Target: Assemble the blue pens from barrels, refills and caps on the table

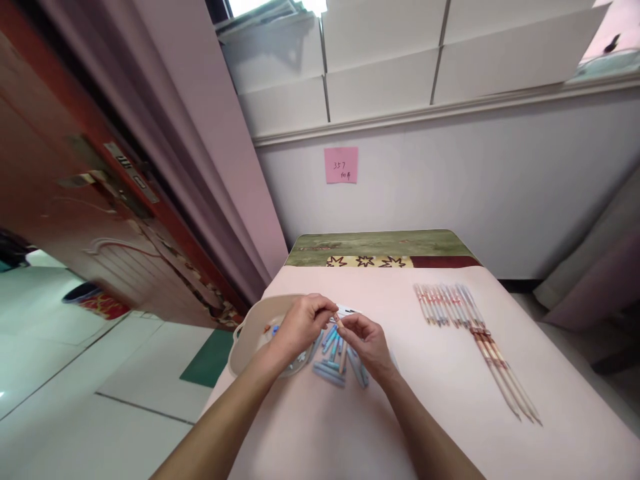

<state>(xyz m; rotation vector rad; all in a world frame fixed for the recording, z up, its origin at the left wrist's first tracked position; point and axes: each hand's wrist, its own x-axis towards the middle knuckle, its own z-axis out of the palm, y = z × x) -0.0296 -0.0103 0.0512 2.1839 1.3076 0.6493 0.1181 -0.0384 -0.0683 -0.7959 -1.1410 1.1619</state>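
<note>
Head view, clock bearings taken from where the hands meet. We find the left hand point(306, 325) and right hand point(367, 339) fingertip to fingertip at the dial's centre, both pinched closed on a small peach-coloured piece point(339, 321); blur keeps us from naming it. Directly at 6 o'clock, just below the fingers, a loose pile of pens point(330, 371), mostly blue and teal, points various ways on the pale pink tabletop point(295, 433). At 9 o'clock we note a beige basin point(247, 330), small blue, orange and white bits inside, the left wrist crossing its near-side rim. A white item point(349, 311) sits just past the fingertips toward 1 o'clock, partly hidden. At 3 o'clock, well apart, a row of pens point(445, 305) lies side by side; touching its near right end, toward 4, a few brown-marked pens point(493, 357) lie slanted. Pink note point(341, 165) on the wall, 12 o'clock.
</note>
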